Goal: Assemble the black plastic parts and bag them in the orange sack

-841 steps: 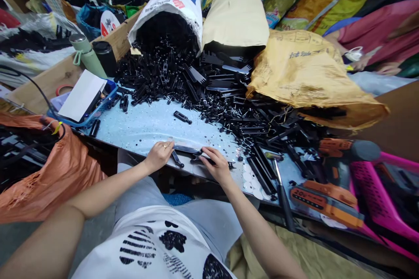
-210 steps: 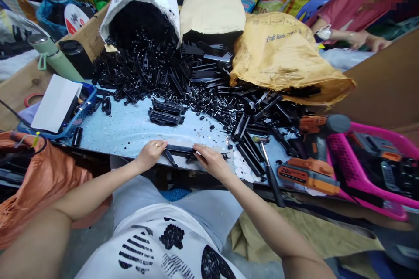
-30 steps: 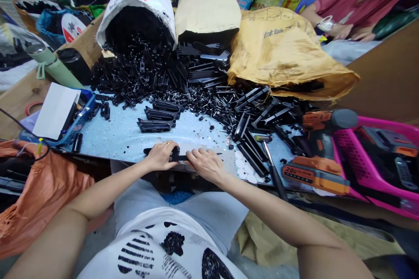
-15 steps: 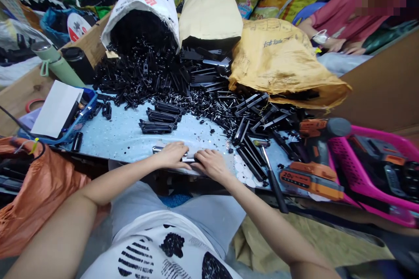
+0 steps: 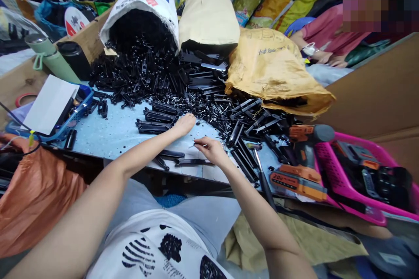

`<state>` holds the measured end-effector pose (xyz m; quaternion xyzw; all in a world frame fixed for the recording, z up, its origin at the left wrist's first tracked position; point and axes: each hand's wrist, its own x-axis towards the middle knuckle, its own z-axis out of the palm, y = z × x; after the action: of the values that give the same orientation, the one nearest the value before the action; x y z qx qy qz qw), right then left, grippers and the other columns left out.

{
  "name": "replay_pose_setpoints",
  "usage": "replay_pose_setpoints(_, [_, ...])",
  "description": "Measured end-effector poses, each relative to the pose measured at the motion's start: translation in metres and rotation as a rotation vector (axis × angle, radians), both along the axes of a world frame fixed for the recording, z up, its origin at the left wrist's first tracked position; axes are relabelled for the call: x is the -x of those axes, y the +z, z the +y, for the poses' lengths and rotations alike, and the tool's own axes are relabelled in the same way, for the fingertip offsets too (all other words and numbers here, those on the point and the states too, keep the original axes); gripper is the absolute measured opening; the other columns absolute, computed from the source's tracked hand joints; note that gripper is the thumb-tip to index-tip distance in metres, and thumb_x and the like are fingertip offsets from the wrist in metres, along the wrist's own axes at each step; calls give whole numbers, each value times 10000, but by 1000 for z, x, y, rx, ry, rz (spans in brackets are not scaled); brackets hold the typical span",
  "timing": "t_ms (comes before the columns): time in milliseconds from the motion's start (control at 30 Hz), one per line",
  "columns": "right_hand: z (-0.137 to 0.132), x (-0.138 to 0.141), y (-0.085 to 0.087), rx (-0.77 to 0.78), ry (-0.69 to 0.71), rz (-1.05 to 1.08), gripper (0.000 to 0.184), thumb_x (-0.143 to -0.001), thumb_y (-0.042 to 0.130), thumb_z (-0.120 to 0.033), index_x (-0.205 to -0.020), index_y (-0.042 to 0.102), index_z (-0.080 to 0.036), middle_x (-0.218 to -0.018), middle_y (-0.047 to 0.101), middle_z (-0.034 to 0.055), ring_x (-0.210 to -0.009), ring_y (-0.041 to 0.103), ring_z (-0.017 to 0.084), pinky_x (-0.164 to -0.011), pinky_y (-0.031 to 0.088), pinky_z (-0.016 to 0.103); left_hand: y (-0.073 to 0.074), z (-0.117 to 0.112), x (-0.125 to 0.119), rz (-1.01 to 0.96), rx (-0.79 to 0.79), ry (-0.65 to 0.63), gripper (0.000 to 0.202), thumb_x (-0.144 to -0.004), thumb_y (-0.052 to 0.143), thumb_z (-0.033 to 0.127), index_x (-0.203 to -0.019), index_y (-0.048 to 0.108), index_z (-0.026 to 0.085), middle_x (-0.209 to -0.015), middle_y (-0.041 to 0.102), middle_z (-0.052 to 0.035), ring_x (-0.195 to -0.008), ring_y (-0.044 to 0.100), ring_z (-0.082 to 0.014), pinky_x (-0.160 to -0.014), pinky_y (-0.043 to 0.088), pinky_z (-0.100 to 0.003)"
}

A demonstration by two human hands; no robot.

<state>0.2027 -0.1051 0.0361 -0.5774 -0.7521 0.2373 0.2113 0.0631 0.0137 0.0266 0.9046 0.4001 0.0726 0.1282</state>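
My left hand (image 5: 186, 124) is at the near edge of a heap of small black parts and metal pins (image 5: 209, 111), its fingers bunched together; what they hold, if anything, is too small to make out. Lower and to the right, my right hand (image 5: 211, 149) pinches a small thin pin (image 5: 193, 145) between thumb and forefinger. Just below it a long black plastic part (image 5: 191, 162) lies on the table's front edge. Beside that rest a couple more black parts (image 5: 173, 154). Several assembled black pieces (image 5: 152, 127) are lined up left of my left hand.
Open sacks (image 5: 140, 13) spill black parts along the back. At right are a hammer (image 5: 264, 178), an orange cordless drill (image 5: 301, 170) and a pink basket (image 5: 353, 200). A blue basket (image 5: 62, 133) and green flask (image 5: 52, 56) stand left. Another person's hands (image 5: 330, 59) are beyond the board.
Both hands have come apart from the black part they held at the table edge. It now lies there; my left hand has moved up to the heap, my right hand slightly up.
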Motion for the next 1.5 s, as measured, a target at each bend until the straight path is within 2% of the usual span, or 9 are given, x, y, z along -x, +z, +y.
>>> replay_pose_setpoints(133, [-15,22,16,76,110,53,175,-848,542,-223,-933,686,-169,-877,665,53,-779,613,141,-727,471,242,16,-31,59,-262,-49,26,207,-915,384,171,-1041,540,120,-1087,548,-124,-1069,482,-226,-944,385,-357])
replay_pose_setpoints(200, [-18,32,24,50,131,-38,190,-861,511,-179,-947,679,-160,-883,649,64,-783,602,143,-740,457,242,22,-49,94,-478,8,130,180,-898,423,211,-1008,547,140,-1051,563,-110,-1028,508,-216,-929,403,-356])
replay_pose_setpoints(267, [-20,42,32,17,176,-177,240,-875,449,-118,-973,664,-153,-898,629,77,-815,589,150,-748,438,240,24,-69,126,-670,217,300,179,-869,479,282,-957,561,149,-936,596,-82,-886,561,-194,-824,456,-337])
replay_pose_setpoints(400, [-28,55,47,22,350,-428,310,-821,398,13,-930,643,-143,-866,597,80,-833,558,160,-712,400,234,16,-105,170,-974,844,579,355,-731,648,459,-832,579,125,-685,590,-28,-615,556,-124,-604,458,-259])
replay_pose_setpoints(500, [-30,55,50,37,381,-443,320,-819,395,15,-930,644,-151,-855,591,70,-817,557,148,-701,390,227,8,-122,182,-1121,1051,711,455,-586,771,482,-783,587,115,-669,597,-19,-606,562,-104,-587,449,-230])
replay_pose_setpoints(633, [-28,51,47,24,342,-422,331,-844,396,-18,-993,651,-167,-883,611,70,-844,575,149,-714,395,226,5,-124,179,-1174,1046,783,484,-523,809,472,-763,595,109,-645,599,-9,-592,560,-93,-588,449,-223])
replay_pose_setpoints(900, [-26,51,36,-3,304,-420,254,-923,406,-158,-1037,632,-178,-930,632,80,-885,594,162,-742,427,237,13,-113,168,-988,938,674,387,-588,756,445,-743,607,123,-580,570,18,-535,532,-91,-559,427,-226])
replay_pose_setpoints(1300, [-28,43,15,-112,325,-281,291,-944,369,-209,-1093,617,-183,-1020,645,88,-912,608,168,-794,482,271,3,-112,169,-993,967,665,369,-624,709,450,-751,597,122,-574,548,14,-517,498,-91,-544,395,-226])
replay_pose_setpoints(1500, [-32,38,5,-172,310,-184,310,-952,353,-231,-1122,609,-189,-1080,641,95,-963,609,172,-843,494,298,-8,-109,173,-765,638,706,395,-639,693,384,-925,583,136,-736,551,4,-609,495,-106,-584,384,-235])
